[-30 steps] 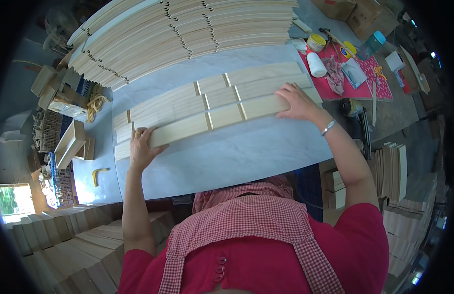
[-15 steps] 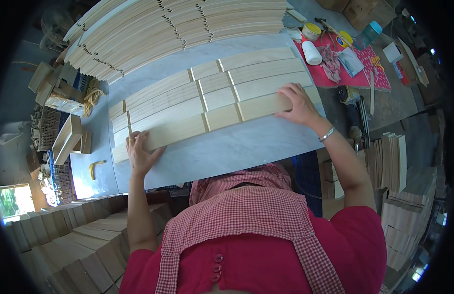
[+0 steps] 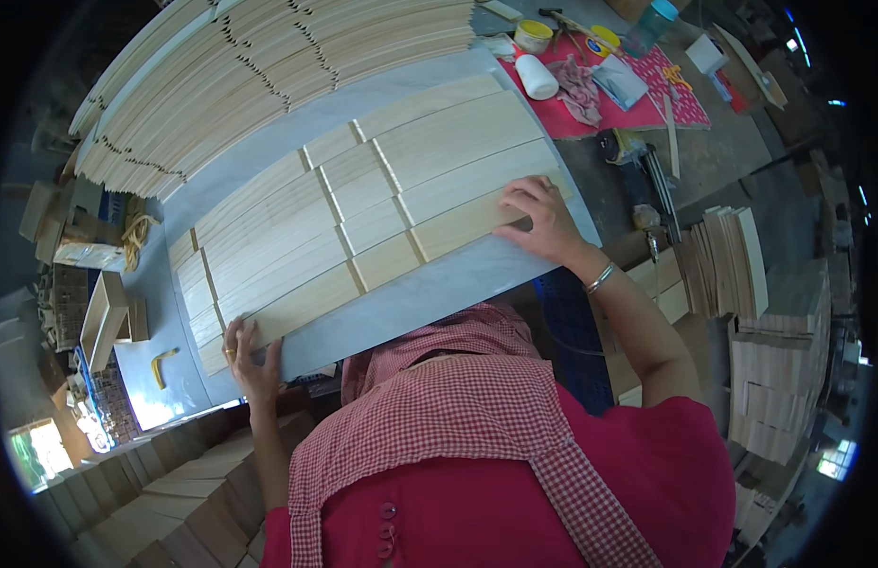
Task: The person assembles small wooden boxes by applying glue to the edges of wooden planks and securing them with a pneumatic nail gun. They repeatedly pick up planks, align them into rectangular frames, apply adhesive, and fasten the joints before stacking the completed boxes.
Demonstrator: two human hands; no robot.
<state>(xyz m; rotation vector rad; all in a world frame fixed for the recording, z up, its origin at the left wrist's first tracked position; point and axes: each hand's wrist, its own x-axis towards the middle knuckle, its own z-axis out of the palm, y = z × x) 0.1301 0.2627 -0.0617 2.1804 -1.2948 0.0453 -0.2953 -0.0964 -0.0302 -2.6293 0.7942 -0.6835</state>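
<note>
Left hand (image 3: 254, 360) and right hand (image 3: 543, 220) pinch the front board (image 3: 386, 261) near its two ends, fingers on top, thumbs at the near edge; it lies flat on the table (image 3: 392, 308), beside similar grooved boards (image 3: 268, 232).

A window (image 3: 41, 452) glows (bright, greenish) well left of the left hand (image 3: 255, 363); a grey table (image 3: 411, 310) spreads beneath.

Steep downward fisheye view, head-worn
</note>
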